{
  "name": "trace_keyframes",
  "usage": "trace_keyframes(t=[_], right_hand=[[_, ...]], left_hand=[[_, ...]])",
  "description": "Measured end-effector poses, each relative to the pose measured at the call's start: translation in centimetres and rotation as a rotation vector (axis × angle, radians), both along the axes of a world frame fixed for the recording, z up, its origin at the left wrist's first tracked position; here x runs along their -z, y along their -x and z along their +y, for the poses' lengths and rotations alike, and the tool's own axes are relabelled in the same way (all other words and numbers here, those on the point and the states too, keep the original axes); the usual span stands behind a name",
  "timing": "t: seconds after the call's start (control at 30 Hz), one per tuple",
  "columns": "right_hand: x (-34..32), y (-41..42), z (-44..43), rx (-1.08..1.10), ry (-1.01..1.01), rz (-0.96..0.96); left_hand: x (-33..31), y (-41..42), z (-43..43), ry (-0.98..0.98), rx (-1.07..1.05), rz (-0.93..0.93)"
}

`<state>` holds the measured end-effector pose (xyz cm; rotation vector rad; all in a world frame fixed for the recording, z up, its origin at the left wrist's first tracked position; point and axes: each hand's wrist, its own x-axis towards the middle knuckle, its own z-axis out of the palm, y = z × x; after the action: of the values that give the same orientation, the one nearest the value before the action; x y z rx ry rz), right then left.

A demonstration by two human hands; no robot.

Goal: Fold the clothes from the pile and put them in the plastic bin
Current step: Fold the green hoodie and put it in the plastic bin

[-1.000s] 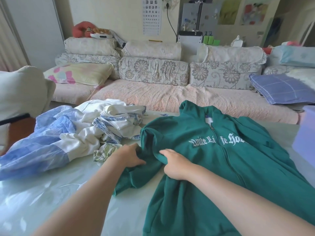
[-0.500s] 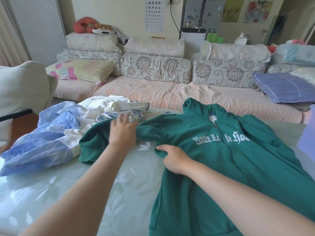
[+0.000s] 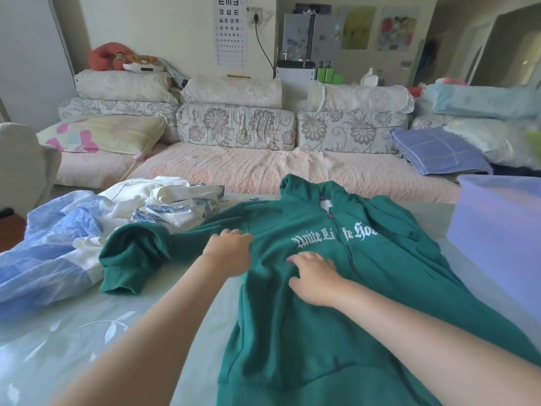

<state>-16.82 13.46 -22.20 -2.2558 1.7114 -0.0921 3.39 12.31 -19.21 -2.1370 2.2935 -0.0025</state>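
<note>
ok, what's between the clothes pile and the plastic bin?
Head view: the green hoodie, spread front up; its sleeve reaches the clothes pile, and a strip of bare sheet separates it from the plastic bin.

A single wide-angle view from the person's head, facing forward and tilted down; both bare forearms enter at the bottom edge and reach away from the lens, with the left hand and right hand near mid-frame; closest, filling the lower half, is the dark green zip-up hoodie with white lettering on the pale green leaf-patterned cover; the translucent lilac plastic bin is cut by the right edge; farther off, facing the camera, stands the floral-cushioned sofa with a pink quilted seat; verticals lean at the sides
</note>
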Motion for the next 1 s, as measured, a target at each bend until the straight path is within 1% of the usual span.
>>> trace_keyframes(t=[0.03, 0.1, 0.17, 0.2, 0.27, 0.3, 0.37, 0.47, 0.53, 0.67, 0.73, 0.8, 0.83, 0.93, 1.0], right_hand=[[0.0, 1.4, 0.4, 0.027, -0.060, 0.011], [-0.3, 4.1, 1.5, 0.037, -0.145, -0.067], [-0.5, 7.1, 2.5, 0.021, -0.094, -0.143], [-0.7, 8.7, 3.0, 0.015, -0.062, -0.155], [-0.9, 12.1, 4.0, 0.007, -0.024, -0.143], [-0.9, 13.8, 4.5, 0.006, -0.007, -0.117], [-1.1, 16.9, 5.6, 0.003, 0.002, -0.029], [-1.7, 19.4, 7.3, -0.028, -0.089, 0.001], [-1.5, 20.3, 8.3, -0.100, -0.174, 0.024], [-1.3, 20.6, 10.0, -0.195, -0.310, 0.171], [-1.6, 20.6, 10.7, -0.216, -0.349, 0.227], [-1.5, 20.3, 11.4, -0.227, -0.307, 0.286], [-1.3, 20.1, 11.6, -0.214, -0.246, 0.288], [-1.1, 19.3, 11.8, -0.161, -0.011, 0.283], [-1.3, 18.8, 11.7, -0.148, 0.155, 0.303]], left_hand=[[-0.5, 2.0, 0.5, -0.032, 0.074, 0.119], [-1.2, 6.4, 1.9, -0.189, 0.215, 0.298], [-1.3, 10.4, 3.5, -0.394, 0.320, 0.383], [-1.3, 11.9, 4.2, -0.502, 0.335, 0.412], [-1.0, 13.9, 5.0, -0.644, 0.322, 0.404], [-0.8, 14.6, 5.2, -0.676, 0.320, 0.353], [-0.6, 15.7, 5.8, -0.708, 0.322, 0.190], [-0.6, 17.0, 7.2, -0.677, 0.332, -0.071], [-0.3, 17.6, 8.5, -0.674, 0.326, -0.153], [1.4, 18.2, 11.0, -0.633, 0.360, -0.222], [1.6, 17.9, 11.3, -0.579, 0.372, -0.153], [1.7, 17.2, 11.2, -0.472, 0.393, -0.039], [1.8, 16.8, 11.2, -0.403, 0.396, -0.008], [2.1, 15.9, 11.5, -0.232, 0.381, 0.022], [1.5, 15.3, 11.5, -0.128, 0.386, 0.104]])
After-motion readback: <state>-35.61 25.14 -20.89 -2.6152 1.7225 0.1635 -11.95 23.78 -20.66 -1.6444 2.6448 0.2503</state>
